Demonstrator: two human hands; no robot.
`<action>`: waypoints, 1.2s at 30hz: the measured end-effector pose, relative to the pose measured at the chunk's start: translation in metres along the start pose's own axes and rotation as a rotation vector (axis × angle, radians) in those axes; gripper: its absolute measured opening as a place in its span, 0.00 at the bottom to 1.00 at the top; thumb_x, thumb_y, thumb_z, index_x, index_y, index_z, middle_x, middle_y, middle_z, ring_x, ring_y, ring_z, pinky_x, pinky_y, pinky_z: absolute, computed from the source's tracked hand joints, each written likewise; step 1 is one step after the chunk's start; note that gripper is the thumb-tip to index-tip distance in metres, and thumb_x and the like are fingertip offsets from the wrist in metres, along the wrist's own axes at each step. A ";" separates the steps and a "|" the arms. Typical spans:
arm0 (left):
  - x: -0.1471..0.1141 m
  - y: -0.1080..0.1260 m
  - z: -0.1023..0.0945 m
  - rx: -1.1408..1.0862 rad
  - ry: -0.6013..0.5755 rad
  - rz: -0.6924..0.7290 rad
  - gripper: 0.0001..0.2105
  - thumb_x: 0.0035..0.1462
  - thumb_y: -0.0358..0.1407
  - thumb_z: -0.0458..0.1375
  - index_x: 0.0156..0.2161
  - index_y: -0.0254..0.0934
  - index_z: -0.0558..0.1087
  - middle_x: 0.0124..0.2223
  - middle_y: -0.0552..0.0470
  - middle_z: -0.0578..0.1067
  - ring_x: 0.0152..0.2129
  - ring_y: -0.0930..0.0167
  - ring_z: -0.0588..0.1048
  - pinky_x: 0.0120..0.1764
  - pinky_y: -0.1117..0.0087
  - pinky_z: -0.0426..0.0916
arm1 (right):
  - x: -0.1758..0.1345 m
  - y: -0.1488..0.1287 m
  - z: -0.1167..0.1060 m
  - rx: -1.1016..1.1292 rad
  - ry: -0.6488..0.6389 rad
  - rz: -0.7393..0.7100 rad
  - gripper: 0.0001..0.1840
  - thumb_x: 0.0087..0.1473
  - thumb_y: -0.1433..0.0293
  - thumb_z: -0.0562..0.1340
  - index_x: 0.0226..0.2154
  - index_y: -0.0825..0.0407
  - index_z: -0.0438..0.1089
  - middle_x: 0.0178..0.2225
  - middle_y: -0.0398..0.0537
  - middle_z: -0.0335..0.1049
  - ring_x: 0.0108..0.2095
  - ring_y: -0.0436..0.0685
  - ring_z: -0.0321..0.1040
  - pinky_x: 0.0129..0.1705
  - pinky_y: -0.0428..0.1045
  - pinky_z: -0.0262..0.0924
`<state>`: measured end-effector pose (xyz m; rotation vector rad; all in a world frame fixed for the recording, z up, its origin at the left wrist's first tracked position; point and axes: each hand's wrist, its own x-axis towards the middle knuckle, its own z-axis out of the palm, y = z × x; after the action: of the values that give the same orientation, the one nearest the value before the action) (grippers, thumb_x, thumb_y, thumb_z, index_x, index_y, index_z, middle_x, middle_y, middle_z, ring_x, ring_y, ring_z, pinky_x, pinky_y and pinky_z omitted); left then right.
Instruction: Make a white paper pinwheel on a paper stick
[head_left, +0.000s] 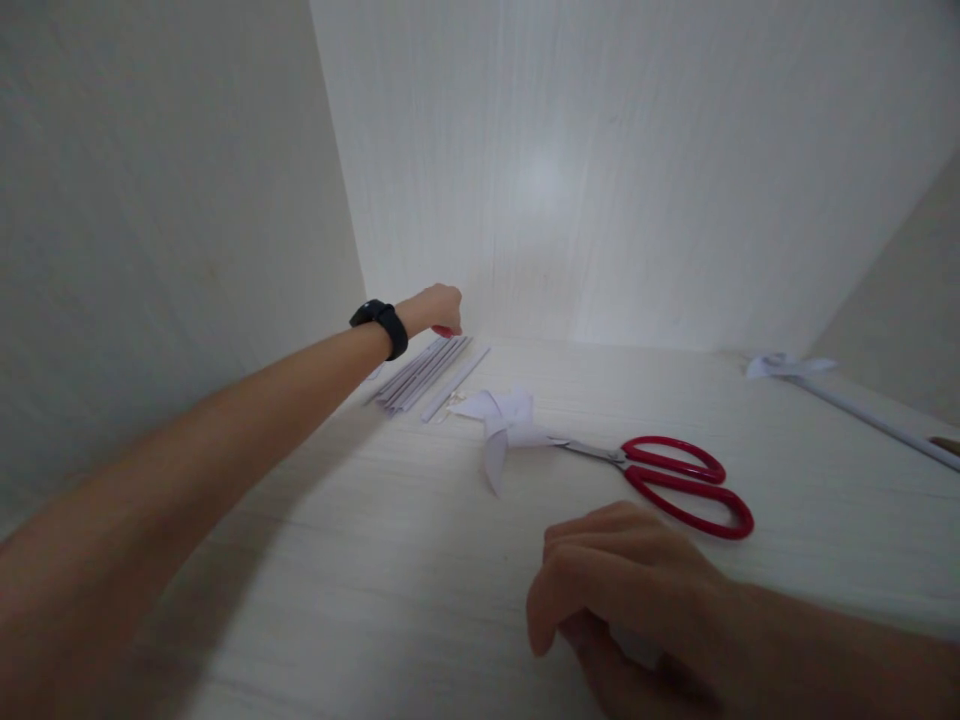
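My left hand (pixel 442 308), with a black watch (pixel 381 325) on its wrist, reaches to the far end of a bundle of thin white paper sticks (pixel 420 375). Its fingers are curled downward, and I cannot make out what is in them. One separate stick (pixel 456 385) lies just right of the bundle. In the foreground my right hand (pixel 626 590) hangs palm down near the table, fingers loosely bent, thumb apart and nothing held. Beyond it lie scissors (pixel 675 475) with red handles, their blade tips at a white paper pinwheel (pixel 506 420).
At the right, a finished-looking pinwheel (pixel 787 366) is fixed to a long white stick (pixel 870 410). Small clear bits (pixel 454 402) lie between the single stick and the nearer pinwheel. Pale walls (pixel 600 180) rise behind and at the left of the white surface (pixel 390 600).
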<state>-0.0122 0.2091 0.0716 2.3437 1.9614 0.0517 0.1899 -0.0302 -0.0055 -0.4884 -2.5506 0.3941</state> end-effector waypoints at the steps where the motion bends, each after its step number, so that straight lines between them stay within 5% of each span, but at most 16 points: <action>1: 0.003 -0.002 0.002 -0.012 -0.018 -0.013 0.17 0.60 0.40 0.57 0.51 0.35 0.69 0.52 0.45 0.71 0.45 0.64 0.73 0.46 0.57 0.71 | 0.000 0.001 0.000 0.006 0.007 -0.009 0.17 0.42 0.84 0.50 0.33 0.51 0.64 0.25 0.39 0.69 0.25 0.45 0.64 0.32 0.40 0.57; 8: 0.019 -0.009 0.024 -0.199 -0.108 -0.015 0.16 0.60 0.40 0.56 0.51 0.35 0.69 0.52 0.45 0.71 0.45 0.65 0.73 0.46 0.58 0.72 | 0.001 0.003 0.001 0.033 -0.001 -0.006 0.16 0.44 0.84 0.50 0.32 0.51 0.64 0.24 0.39 0.69 0.25 0.45 0.63 0.32 0.40 0.57; 16: 0.017 0.012 0.035 -0.367 -0.185 0.013 0.17 0.60 0.40 0.56 0.51 0.35 0.69 0.51 0.45 0.71 0.44 0.65 0.73 0.45 0.58 0.72 | 0.002 0.000 0.001 0.013 0.001 0.022 0.15 0.44 0.83 0.50 0.31 0.50 0.64 0.25 0.39 0.69 0.25 0.45 0.64 0.31 0.40 0.57; 24: 0.013 0.000 0.016 -0.510 -0.089 0.048 0.14 0.59 0.40 0.57 0.48 0.33 0.70 0.47 0.46 0.73 0.40 0.67 0.74 0.42 0.61 0.73 | 0.003 0.000 0.000 0.008 -0.014 0.008 0.15 0.44 0.83 0.50 0.32 0.52 0.64 0.24 0.39 0.68 0.24 0.45 0.63 0.30 0.40 0.56; 31: -0.032 -0.004 -0.026 -0.727 0.015 0.259 0.06 0.46 0.34 0.63 0.23 0.33 0.74 0.25 0.53 0.73 0.25 0.76 0.70 0.40 0.70 0.67 | 0.002 0.003 -0.001 0.026 -0.018 0.023 0.15 0.45 0.83 0.50 0.32 0.51 0.64 0.25 0.41 0.70 0.26 0.46 0.64 0.32 0.40 0.58; 36: -0.082 0.015 -0.030 -0.829 -0.018 0.366 0.07 0.44 0.36 0.62 0.29 0.34 0.78 0.31 0.52 0.76 0.31 0.72 0.72 0.40 0.71 0.66 | 0.001 0.001 0.003 0.015 0.070 0.171 0.14 0.44 0.82 0.51 0.31 0.51 0.65 0.22 0.40 0.68 0.22 0.47 0.62 0.26 0.41 0.57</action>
<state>-0.0146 0.1276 0.1052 2.0367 1.1246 0.7078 0.1874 -0.0290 -0.0080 -0.7055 -2.4443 0.4486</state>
